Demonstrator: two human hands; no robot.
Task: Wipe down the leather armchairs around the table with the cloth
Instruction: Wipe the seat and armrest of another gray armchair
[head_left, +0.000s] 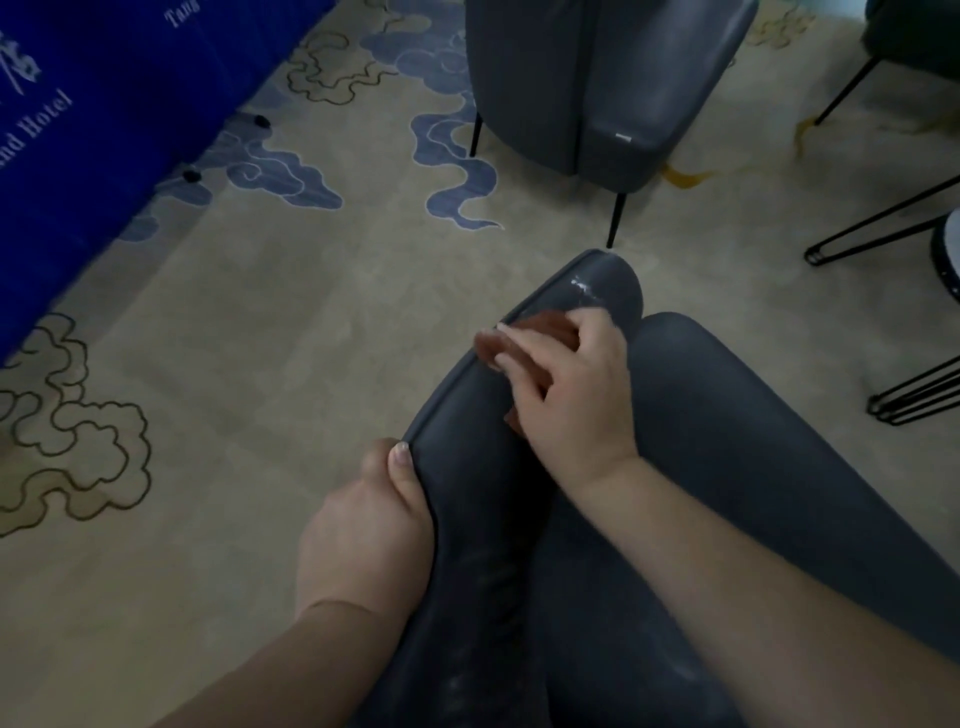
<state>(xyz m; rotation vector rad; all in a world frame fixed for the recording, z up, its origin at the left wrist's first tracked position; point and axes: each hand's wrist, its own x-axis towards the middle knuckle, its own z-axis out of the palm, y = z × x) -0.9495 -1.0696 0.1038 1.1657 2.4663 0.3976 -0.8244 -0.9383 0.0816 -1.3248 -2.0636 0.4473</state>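
Cloth (524, 340) lay pressed flat under my right hand (569, 387) on the armchair (483, 493) arm while my left hand (371, 525) gripped its edge; it risked bunching and skipping the white smear (584, 288) ahead.

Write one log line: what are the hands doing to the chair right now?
right hand: presses reddish-brown cloth on dark grey leather armchair arm | left hand: grips armchair's edge | step: wiping

The right hand (569, 395) hides most of the blurred cloth (524, 340).
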